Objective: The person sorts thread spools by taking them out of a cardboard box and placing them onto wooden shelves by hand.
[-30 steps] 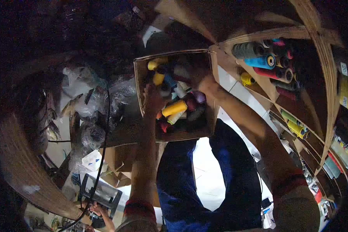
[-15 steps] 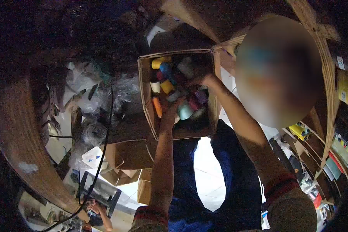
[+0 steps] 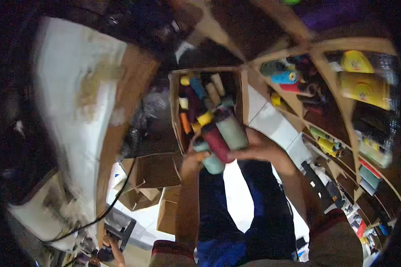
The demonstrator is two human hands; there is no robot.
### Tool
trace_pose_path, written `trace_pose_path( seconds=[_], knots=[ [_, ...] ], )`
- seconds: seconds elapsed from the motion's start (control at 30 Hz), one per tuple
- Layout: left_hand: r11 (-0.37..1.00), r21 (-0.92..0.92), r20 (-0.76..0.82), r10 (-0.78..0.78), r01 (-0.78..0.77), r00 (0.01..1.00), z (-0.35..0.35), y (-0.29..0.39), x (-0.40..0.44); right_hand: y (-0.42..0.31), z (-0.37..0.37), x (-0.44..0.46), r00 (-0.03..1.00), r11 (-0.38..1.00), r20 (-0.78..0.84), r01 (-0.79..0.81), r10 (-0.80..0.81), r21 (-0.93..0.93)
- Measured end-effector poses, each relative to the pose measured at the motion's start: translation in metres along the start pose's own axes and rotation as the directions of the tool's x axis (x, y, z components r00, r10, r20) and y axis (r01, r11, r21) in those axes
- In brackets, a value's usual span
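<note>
Three thread spools are gathered between my hands at the near edge of an open cardboard box point(image 3: 174, 118). My left hand point(image 3: 190, 161) is closed on a pale teal thread spool point(image 3: 212, 163). My right hand point(image 3: 262, 149) grips a grey-green thread spool point(image 3: 232, 130) from its right side. Wedged between these two is a dark red thread spool point(image 3: 216, 141), its lower end by my right fingertips. Inside the box lie more spools, among them a yellow one point(image 3: 205, 118), an orange one point(image 3: 185, 122) and a blue one point(image 3: 197, 87).
Wooden shelves on the right hold spools, including a light blue one point(image 3: 283, 78), and yellow packs point(image 3: 365, 89). More cardboard boxes point(image 3: 158, 172) stand at lower left, near a hanging black cable point(image 3: 124, 187). Another person's arm point(image 3: 116, 251) shows at bottom left.
Both hands have come out of the box toward me, bringing up the teal, dark red and grey-green spools. The view has shifted, showing more of the right shelves.
</note>
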State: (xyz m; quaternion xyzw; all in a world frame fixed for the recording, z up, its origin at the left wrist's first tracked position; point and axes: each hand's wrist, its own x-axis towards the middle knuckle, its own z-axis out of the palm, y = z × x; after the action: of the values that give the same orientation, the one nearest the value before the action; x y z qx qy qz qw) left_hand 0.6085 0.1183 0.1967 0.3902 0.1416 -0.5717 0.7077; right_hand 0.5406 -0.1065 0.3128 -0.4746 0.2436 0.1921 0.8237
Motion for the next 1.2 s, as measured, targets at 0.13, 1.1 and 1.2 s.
trace_pose_path(
  seconds=[0.13, 1.1, 1.2],
  knots=[
    [0.964, -0.228, 0.097, 0.164, -0.139, 0.982, 0.072, 0.03, -0.06, -0.098, 0.075, -0.087, 0.999, 0.999, -0.019, -0.04, 0.04, -0.03],
    [0.787, -0.512, 0.571, 0.611, -0.344, 0.549, 0.329, 0.238, -0.28, -0.421, 0.178, -0.184, -0.081, 0.322, -0.331, 0.103, -0.94, -0.941],
    [0.797, -0.481, 0.567, 0.601, -0.365, 0.563, 0.315, 0.248, -0.27, -0.475, 0.177, -0.185, -0.135, 0.273, -0.254, -0.152, -0.958, -0.95]
  ],
)
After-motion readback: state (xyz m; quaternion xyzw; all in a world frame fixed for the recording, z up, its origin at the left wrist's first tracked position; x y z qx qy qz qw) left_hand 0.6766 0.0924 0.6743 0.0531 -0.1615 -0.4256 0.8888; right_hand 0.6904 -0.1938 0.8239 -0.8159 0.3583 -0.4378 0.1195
